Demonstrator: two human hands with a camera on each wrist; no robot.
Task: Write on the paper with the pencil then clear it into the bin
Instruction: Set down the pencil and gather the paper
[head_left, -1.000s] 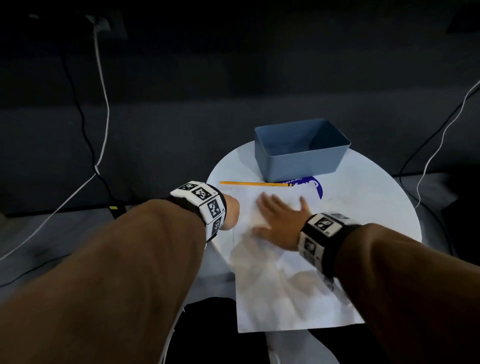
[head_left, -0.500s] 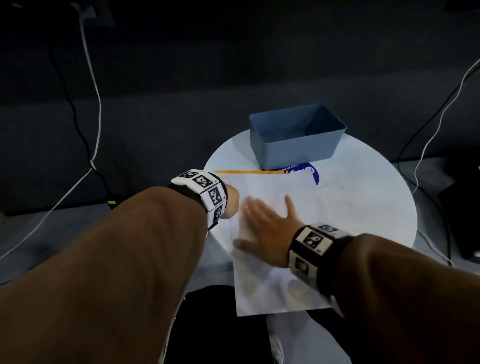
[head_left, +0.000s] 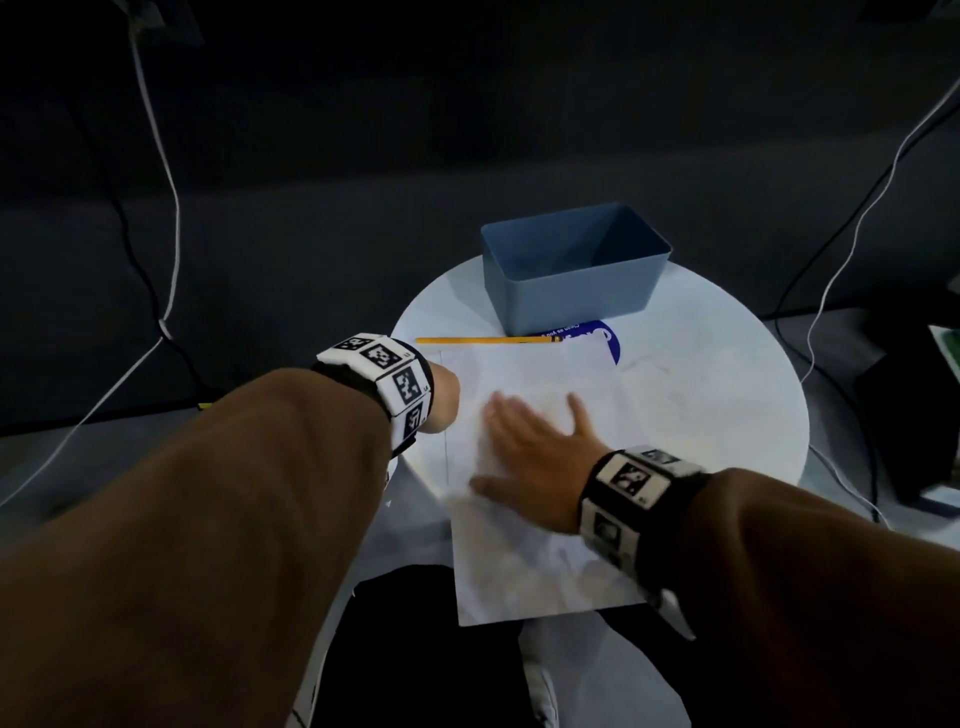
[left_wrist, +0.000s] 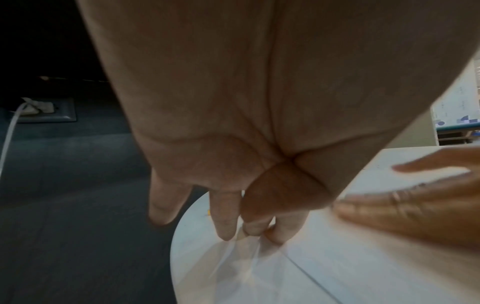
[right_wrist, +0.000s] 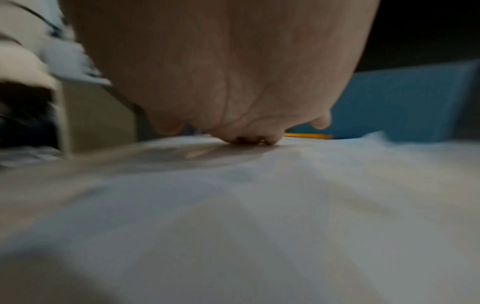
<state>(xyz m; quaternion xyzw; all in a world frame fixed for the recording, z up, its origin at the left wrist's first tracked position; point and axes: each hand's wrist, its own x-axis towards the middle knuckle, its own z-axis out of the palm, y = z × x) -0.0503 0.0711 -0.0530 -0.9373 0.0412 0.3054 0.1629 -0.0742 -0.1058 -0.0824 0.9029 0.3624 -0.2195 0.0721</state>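
**Both hands on the sheet, pencil lying untouched by the bin**

A white paper (head_left: 524, 561) lies on the round white bench (head_left: 717, 415), its near end hanging past the bench's near edge. The right hand (head_left: 535, 457) lies flat on the sheet, palm down, with fingers straight and spread and the thumb out to the side; the fingers are blurred in the head view. The left hand (left_wrist: 233, 185) is at the paper's left edge, near the bench's rim. In the left wrist view its fingertips (left_wrist: 226, 230) point down onto the sheet, and the thumb seems tucked against the fingers there, though whether it pinches the paper's edge cannot be told.

The yellow pencil (head_left: 485, 340) lies flat on the bench just beyond the paper's far edge, held by neither hand. Right behind it stands the blue bin (head_left: 571, 296), open-topped, at the far side of the bench, partly covering a blue sticker (head_left: 608, 338). Cables (head_left: 166, 208) hang against the dark background.
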